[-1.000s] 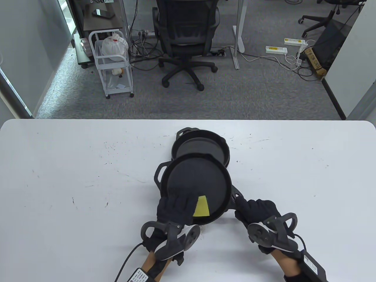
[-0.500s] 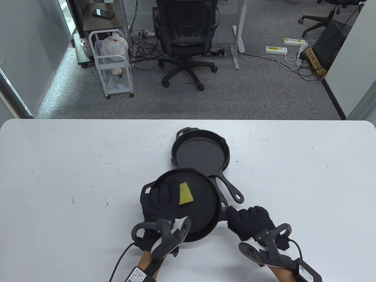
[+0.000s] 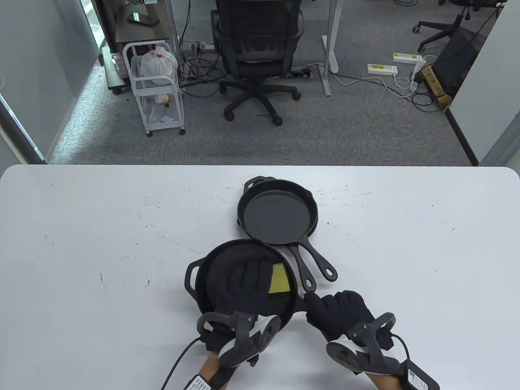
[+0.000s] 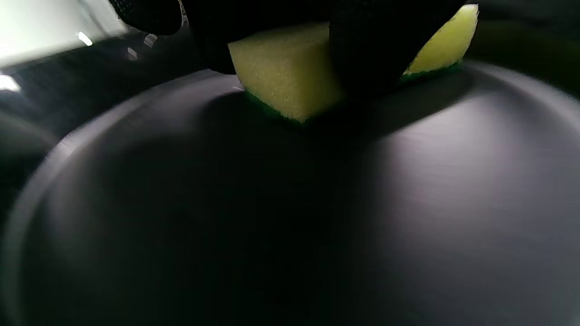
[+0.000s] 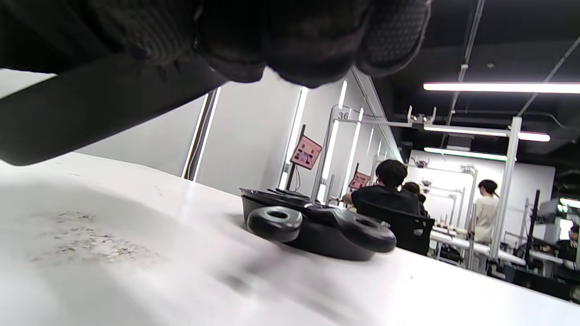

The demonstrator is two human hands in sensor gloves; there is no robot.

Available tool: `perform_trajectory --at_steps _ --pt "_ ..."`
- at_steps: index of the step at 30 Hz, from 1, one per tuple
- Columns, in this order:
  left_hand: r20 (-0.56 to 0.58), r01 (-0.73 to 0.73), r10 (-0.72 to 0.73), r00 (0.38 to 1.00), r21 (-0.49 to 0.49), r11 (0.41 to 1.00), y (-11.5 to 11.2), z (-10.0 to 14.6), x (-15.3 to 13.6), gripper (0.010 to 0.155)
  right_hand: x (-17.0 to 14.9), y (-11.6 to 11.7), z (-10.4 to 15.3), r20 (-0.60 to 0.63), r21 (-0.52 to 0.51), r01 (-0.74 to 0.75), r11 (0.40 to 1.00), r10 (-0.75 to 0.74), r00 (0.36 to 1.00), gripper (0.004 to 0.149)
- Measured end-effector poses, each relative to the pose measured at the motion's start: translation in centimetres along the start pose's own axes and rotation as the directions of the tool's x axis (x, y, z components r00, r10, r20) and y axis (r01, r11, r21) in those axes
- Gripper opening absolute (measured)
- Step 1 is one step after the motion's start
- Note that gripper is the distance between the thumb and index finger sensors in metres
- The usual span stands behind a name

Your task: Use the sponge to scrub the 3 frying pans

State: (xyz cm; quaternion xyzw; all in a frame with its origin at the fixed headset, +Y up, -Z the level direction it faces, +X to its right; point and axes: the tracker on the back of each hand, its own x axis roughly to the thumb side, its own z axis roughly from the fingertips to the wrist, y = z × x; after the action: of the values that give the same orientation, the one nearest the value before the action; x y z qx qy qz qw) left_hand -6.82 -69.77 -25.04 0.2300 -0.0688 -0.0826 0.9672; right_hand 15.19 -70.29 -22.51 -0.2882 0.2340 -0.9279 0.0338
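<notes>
A black frying pan (image 3: 211, 276) sits near the table's front edge. My left hand (image 3: 245, 280) lies inside it, holding a yellow sponge (image 3: 278, 280) against the pan floor. In the left wrist view a gloved finger wraps the front of the sponge (image 4: 281, 77), green side down on the pan (image 4: 317, 226). My right hand (image 3: 335, 308) grips this pan's handle (image 5: 90, 108), its fingers (image 5: 294, 40) curled round it. Two more black pans (image 3: 278, 211) lie stacked behind, handles (image 3: 323, 268) pointing toward my right hand.
The white table (image 3: 101, 227) is scuffed with small dark marks. The stacked pans' handle ends (image 5: 317, 228) lie just ahead of my right hand. An office chair (image 3: 258, 48) and a white cart (image 3: 156, 93) stand on the floor beyond the table.
The near pan has come off the stacked pans, moving left and toward me, uncovering their handles. My left hand swept the sponge from the pan's near right to far left, then back right.
</notes>
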Motion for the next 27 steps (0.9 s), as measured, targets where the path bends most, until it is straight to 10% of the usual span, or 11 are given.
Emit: perform_trajectory --at_steps 5,11,19,27 --pt "-0.123 0.018 -0.031 0.992 -0.103 0.995 -0.7 -0.8 -2.5 0.076 -1.3 -0.1 0.1 -0.069 0.011 -0.019 1.0 0.019 0.997 0.058" --pt "0.049 -0.113 0.133 0.99 -0.292 0.95 -1.7 -0.5 0.1 0.075 -3.2 0.3 0.5 -0.185 0.004 0.012 1.0 -0.011 0.983 0.056" --pt "0.071 -0.113 0.114 0.991 -0.021 0.993 0.3 0.4 1.2 0.076 -0.8 -0.1 0.4 -0.031 -0.01 0.01 1.0 -0.01 0.999 0.056" --pt "-0.094 0.024 -0.04 0.995 -0.164 0.986 -1.1 -0.9 -2.2 0.076 -1.6 -0.5 0.5 -0.104 -0.029 -0.066 0.997 0.063 0.993 0.056"
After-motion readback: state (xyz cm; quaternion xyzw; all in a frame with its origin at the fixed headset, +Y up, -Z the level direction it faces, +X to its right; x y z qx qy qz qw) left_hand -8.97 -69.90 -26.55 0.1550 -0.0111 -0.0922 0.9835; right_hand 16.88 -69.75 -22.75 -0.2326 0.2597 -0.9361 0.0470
